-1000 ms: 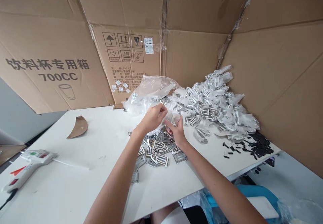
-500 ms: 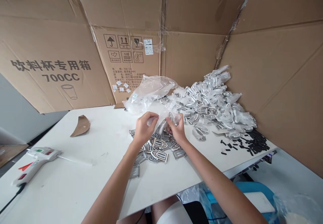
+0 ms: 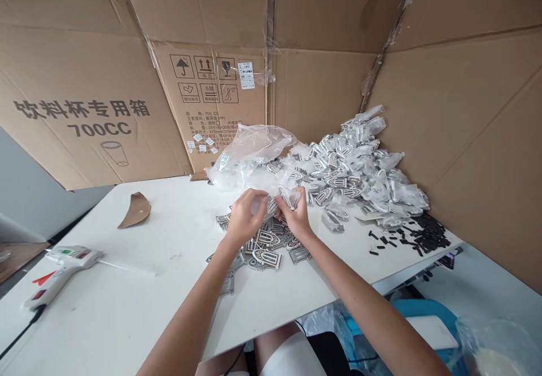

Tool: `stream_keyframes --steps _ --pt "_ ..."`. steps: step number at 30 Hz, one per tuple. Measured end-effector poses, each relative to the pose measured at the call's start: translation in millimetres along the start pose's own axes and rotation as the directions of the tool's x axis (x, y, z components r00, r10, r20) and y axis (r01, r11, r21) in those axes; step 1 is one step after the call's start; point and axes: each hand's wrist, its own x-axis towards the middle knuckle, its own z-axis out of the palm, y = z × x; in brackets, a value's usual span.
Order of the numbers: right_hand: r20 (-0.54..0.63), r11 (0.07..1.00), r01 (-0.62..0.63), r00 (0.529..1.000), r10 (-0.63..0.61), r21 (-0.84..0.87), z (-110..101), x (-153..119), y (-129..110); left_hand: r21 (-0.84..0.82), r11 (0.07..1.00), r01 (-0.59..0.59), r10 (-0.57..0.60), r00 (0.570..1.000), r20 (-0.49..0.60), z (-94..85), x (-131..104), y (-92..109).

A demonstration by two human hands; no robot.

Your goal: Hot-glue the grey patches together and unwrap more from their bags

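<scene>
Both hands work at a small clear plastic bag (image 3: 289,196) with a grey-and-white arch-shaped metal piece inside. My right hand (image 3: 297,215) is closed on the bag, thumb pressed against its near side. To its left, my left hand (image 3: 247,215) has its fingertips pinched together at the bag's loose end, partly hidden by the hand itself. Beneath them lies a loose heap of arch-shaped metal pieces (image 3: 266,258), bare, some face up and others showing plain grey backs.
A large pile of bagged pieces (image 3: 339,167) rises behind on the right, beside a big clear bag (image 3: 258,141). Small black strips (image 3: 427,235) lie at the right edge. A white glue gun (image 3: 63,271) and a cardboard scrap (image 3: 135,210) lie left. Cardboard walls (image 3: 322,82) enclose the back.
The left fingers have curled closer round the plastic and the bag between the hands looks shorter. My right hand keeps its hold. The view has shifted slightly.
</scene>
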Motion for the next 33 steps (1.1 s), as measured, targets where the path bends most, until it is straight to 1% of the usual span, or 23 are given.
stream_keyframes --steps 5,7,9,12,14,17,20,23,24,25,26,27,28,29,30,31,33 --pt "0.003 0.997 0.082 0.997 -0.082 0.007 1 -2 -4 -0.055 0.986 0.16 -0.158 0.987 0.039 1.8 1 0" --pt "0.007 0.995 0.092 0.996 -0.092 0.026 2 -4 -5 -0.081 0.981 0.179 -0.176 0.984 0.038 1.4 2 0" --pt "-0.015 0.994 0.09 0.996 -0.089 0.059 3 -5 -6 -0.075 0.987 0.14 -0.139 0.99 0.021 1.1 3 1" --pt "-0.069 0.991 0.084 0.995 -0.077 0.103 4 -6 -7 -0.021 0.999 0.029 -0.03 0.999 -0.025 2.3 2 4" --pt "-0.074 0.991 0.071 0.995 -0.063 0.117 4 -6 -7 0.013 1.0 -0.02 0.021 0.999 -0.045 4.1 1 6" --pt "-0.071 0.993 0.06 0.996 -0.053 0.099 3 -6 -5 0.033 0.999 -0.038 0.04 0.998 -0.055 5.9 1 9" --pt "-0.15 0.996 0.083 0.986 -0.077 0.031 0 -3 -1 0.051 0.998 -0.044 0.049 0.994 -0.099 5.3 7 16" --pt "-0.297 0.993 0.108 0.948 -0.118 -0.052 -4 2 2 0.105 0.993 -0.045 0.06 0.987 -0.147 1.6 27 26" --pt "-0.34 0.991 0.108 0.932 -0.128 -0.076 -6 4 2 0.12 0.992 -0.034 0.051 0.989 -0.139 -0.3 37 30" --pt "-0.376 0.99 0.103 0.917 -0.132 -0.095 -8 7 1 0.13 0.991 -0.021 0.034 0.995 -0.099 -2.4 48 33" --pt "-0.405 0.99 0.094 0.905 -0.13 -0.108 -10 9 1 0.135 0.991 -0.006 0.01 1.0 -0.027 -4.4 59 35" --pt "-0.428 0.99 0.083 0.895 -0.126 -0.117 -11 11 0 0.133 0.991 0.005 -0.016 0.997 0.079 -6.1 71 36" --pt "-0.449 0.989 0.075 0.885 -0.123 -0.124 -13 12 0 0.127 0.992 0.004 -0.03 0.979 0.201 -7.3 83 37" --pt "-0.47 0.989 0.072 0.874 -0.124 -0.128 -14 14 -1 0.117 0.993 0.004 -0.038 0.958 0.284 -8.0 93 37" --pt "-0.489 0.989 0.072 0.863 -0.128 -0.132 -15 15 -1 0.12 0.993 0.013 -0.049 0.952 0.302 -8.0 102 36" --pt "-0.505 0.988 0.072 0.853 -0.132 -0.136 -15 16 0 0.136 0.99 0.021 -0.059 0.958 0.279 -7.3 109 34" --pt "-0.53 0.988 0.063 0.838 -0.128 -0.138 -16 19 1 0.18 0.983 0.042 -0.076 0.98 0.182 -4.9 119 29"
